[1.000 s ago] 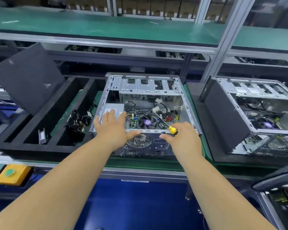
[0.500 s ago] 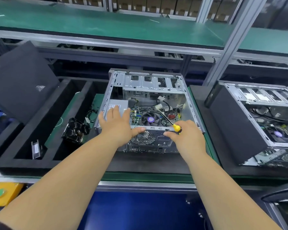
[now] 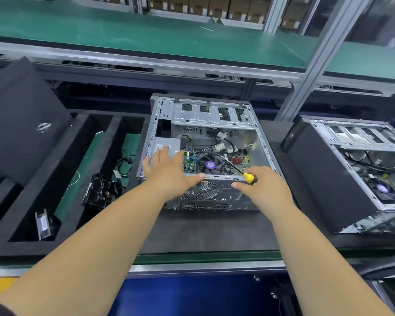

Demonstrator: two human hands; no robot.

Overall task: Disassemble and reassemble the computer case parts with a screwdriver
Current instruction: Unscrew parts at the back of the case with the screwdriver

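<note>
An open silver computer case [image 3: 212,117] lies on its side on a black mat, its motherboard and fan [image 3: 209,165] exposed. My left hand [image 3: 167,172] rests flat on the case's near left corner, fingers straight over the power supply [image 3: 164,143], thumb on the rear rim. My right hand [image 3: 262,185] grips a screwdriver [image 3: 242,173] with a yellow and black handle; its dark shaft points up-left over the motherboard. The right thumb touches the rear panel's top edge.
A black foam tray [image 3: 62,179] with long slots sits to the left, holding a black fan part [image 3: 100,190] and a small metal bracket [image 3: 42,224]. A dark side panel [image 3: 21,119] leans at far left. A second open case [image 3: 356,169] stands at the right. A shelf post [image 3: 315,58] rises behind.
The case has slid away from me, farther onto the bench, with both hands staying on its near edge. The screwdriver stays in my right hand.
</note>
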